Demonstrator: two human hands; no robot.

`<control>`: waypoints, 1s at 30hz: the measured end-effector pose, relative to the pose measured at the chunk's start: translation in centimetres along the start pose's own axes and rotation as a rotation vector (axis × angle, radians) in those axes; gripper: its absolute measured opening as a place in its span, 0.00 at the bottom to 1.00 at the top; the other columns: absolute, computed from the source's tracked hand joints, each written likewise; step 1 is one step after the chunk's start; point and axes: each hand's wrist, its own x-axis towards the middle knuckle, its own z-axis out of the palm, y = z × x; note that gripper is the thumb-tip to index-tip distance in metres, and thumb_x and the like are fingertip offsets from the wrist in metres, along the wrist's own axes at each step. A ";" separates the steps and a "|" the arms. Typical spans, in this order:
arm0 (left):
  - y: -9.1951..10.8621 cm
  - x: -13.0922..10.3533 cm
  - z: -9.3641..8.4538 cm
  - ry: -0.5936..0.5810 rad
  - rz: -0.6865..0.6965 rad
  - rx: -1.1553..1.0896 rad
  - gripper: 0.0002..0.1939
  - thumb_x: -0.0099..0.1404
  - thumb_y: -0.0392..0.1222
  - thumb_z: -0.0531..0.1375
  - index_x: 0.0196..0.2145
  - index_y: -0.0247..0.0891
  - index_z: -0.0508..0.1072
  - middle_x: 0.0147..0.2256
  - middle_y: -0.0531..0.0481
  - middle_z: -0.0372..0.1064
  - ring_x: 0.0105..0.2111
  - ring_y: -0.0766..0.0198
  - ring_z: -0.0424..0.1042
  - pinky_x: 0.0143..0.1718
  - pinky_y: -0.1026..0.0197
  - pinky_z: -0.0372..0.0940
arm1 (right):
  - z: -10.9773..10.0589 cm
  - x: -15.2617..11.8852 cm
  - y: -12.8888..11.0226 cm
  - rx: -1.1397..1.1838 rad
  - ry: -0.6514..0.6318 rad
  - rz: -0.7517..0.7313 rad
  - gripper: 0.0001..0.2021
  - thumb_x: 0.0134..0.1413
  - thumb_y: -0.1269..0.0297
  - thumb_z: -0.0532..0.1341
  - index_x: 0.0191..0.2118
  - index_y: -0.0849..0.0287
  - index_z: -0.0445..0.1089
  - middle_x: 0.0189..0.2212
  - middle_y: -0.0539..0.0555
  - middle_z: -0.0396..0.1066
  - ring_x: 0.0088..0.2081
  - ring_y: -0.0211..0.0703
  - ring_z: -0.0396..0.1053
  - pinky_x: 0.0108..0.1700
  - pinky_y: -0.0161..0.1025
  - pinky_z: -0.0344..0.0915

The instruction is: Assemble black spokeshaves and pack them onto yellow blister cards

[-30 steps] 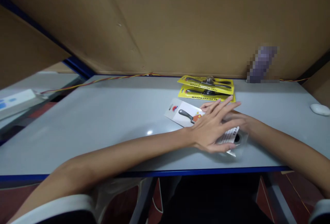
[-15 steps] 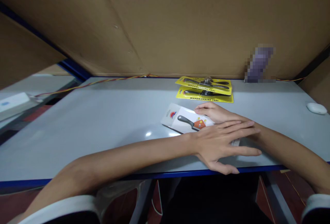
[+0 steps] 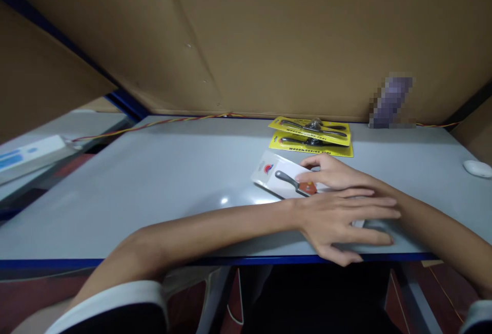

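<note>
A white blister card [image 3: 286,167] with a grey-handled tool and an orange patch lies on the grey table. My right hand [image 3: 331,171] rests on the card's upper right part, its fingers bent over the edge. My left hand [image 3: 346,224] is spread palm down, crossing over the lower right of the card, its fingers pointing right across my right wrist. The card's lower right part is mostly hidden beneath it. Behind the card lie two overlapping yellow packages [image 3: 311,142] marked "woodworking tool", each with a black tool inside.
A pixelated purple object [image 3: 392,102] leans on the cardboard wall at the back right. A white rounded item [image 3: 477,168] sits at the far right. Red and yellow wires [image 3: 172,120] run along the back edge. At far left is a white box [image 3: 33,157].
The view has shifted, so the table's contents appear slightly further right. My right hand's thumb now lies further over the card's face. My left hand remains spread over the card.
</note>
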 end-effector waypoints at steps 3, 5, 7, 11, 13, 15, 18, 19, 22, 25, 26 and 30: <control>0.5 0.0 0.1 0.007 0.183 -0.030 0.18 0.73 0.53 0.53 0.44 0.46 0.80 0.48 0.44 0.77 0.53 0.56 0.75 0.54 0.56 0.70 | -1.1 -1.3 -1.8 -0.353 0.125 -0.144 0.12 0.62 0.63 0.60 0.46 0.58 0.78 0.39 0.54 0.78 0.39 0.45 0.72 0.40 0.40 0.63; 0.8 -0.9 -0.6 0.030 0.205 -0.058 0.15 0.73 0.52 0.54 0.34 0.48 0.77 0.38 0.47 0.76 0.38 0.59 0.75 0.40 0.56 0.71 | -1.6 -2.0 -2.5 -0.710 0.241 -0.177 0.15 0.65 0.67 0.56 0.52 0.56 0.77 0.47 0.58 0.77 0.41 0.46 0.73 0.38 0.39 0.61; 0.8 -2.6 -2.3 0.083 0.059 -0.043 0.14 0.70 0.49 0.56 0.28 0.46 0.71 0.30 0.48 0.71 0.30 0.58 0.69 0.35 0.52 0.67 | -1.8 -2.3 -2.4 -1.017 0.280 -0.134 0.20 0.67 0.72 0.52 0.56 0.53 0.75 0.50 0.60 0.76 0.39 0.45 0.73 0.34 0.39 0.57; -1.2 -8.0 -6.5 0.122 -0.533 0.060 0.18 0.65 0.53 0.54 0.21 0.45 0.58 0.20 0.52 0.54 0.25 0.56 0.60 0.35 0.47 0.62 | -0.8 -2.1 0.3 -1.257 0.179 -0.149 0.20 0.69 0.72 0.53 0.60 0.52 0.73 0.48 0.60 0.78 0.40 0.47 0.73 0.33 0.40 0.57; -2.6 -10.9 -7.9 0.079 -0.743 0.112 0.21 0.64 0.57 0.53 0.20 0.45 0.54 0.19 0.52 0.52 0.25 0.56 0.59 0.37 0.47 0.61 | 0.0 -1.9 1.9 -1.275 0.154 -0.197 0.18 0.73 0.64 0.53 0.61 0.52 0.73 0.49 0.61 0.77 0.44 0.50 0.73 0.36 0.41 0.61; -4.0 -13.5 -8.5 0.113 -0.910 0.113 0.21 0.66 0.57 0.49 0.21 0.45 0.52 0.20 0.52 0.52 0.24 0.58 0.56 0.35 0.51 0.59 | 0.6 -1.8 3.1 -1.259 0.167 -0.224 0.19 0.75 0.57 0.51 0.62 0.52 0.72 0.51 0.61 0.77 0.47 0.53 0.72 0.40 0.43 0.64; -5.2 -15.9 -8.2 0.186 -1.108 0.058 0.23 0.66 0.59 0.50 0.21 0.44 0.51 0.20 0.55 0.49 0.22 0.63 0.51 0.28 0.57 0.53 | 0.1 -2.3 4.2 -1.151 0.214 -0.240 0.21 0.75 0.57 0.49 0.65 0.53 0.69 0.60 0.63 0.72 0.52 0.56 0.71 0.48 0.49 0.68; -5.4 -16.4 -7.9 0.221 -1.155 0.032 0.23 0.66 0.60 0.50 0.20 0.44 0.51 0.20 0.56 0.47 0.22 0.65 0.49 0.27 0.58 0.51 | -0.4 -2.6 4.4 -1.100 0.231 -0.244 0.21 0.75 0.58 0.49 0.65 0.53 0.69 0.63 0.63 0.69 0.54 0.56 0.71 0.51 0.51 0.69; -5.8 -16.9 -7.2 0.289 -1.243 -0.037 0.24 0.66 0.61 0.50 0.21 0.43 0.52 0.20 0.57 0.46 0.22 0.67 0.48 0.26 0.60 0.48 | -2.4 -3.8 5.0 -0.973 0.264 -0.212 0.21 0.75 0.57 0.50 0.63 0.56 0.71 0.64 0.64 0.69 0.59 0.57 0.70 0.58 0.55 0.68; -6.1 -17.0 -6.7 0.220 -1.252 -0.031 0.22 0.66 0.59 0.50 0.23 0.42 0.58 0.20 0.57 0.52 0.23 0.67 0.52 0.27 0.60 0.50 | -3.8 -4.8 5.4 -0.909 0.266 -0.149 0.22 0.73 0.54 0.52 0.63 0.58 0.71 0.58 0.64 0.74 0.58 0.57 0.70 0.60 0.57 0.67; -6.2 -17.1 -6.6 0.174 -1.239 -0.022 0.20 0.67 0.58 0.50 0.25 0.41 0.60 0.20 0.56 0.55 0.23 0.66 0.54 0.28 0.60 0.51 | -3.9 -5.0 5.4 -0.889 0.263 -0.145 0.22 0.73 0.54 0.53 0.63 0.58 0.71 0.57 0.63 0.74 0.58 0.57 0.70 0.61 0.57 0.67; -6.3 -17.4 -6.3 0.088 -1.228 -0.016 0.16 0.68 0.57 0.53 0.34 0.42 0.59 0.26 0.55 0.64 0.24 0.63 0.60 0.30 0.60 0.55 | -2.8 -4.4 5.4 -0.825 0.268 -0.136 0.23 0.72 0.55 0.53 0.65 0.58 0.68 0.59 0.63 0.73 0.59 0.57 0.70 0.61 0.56 0.67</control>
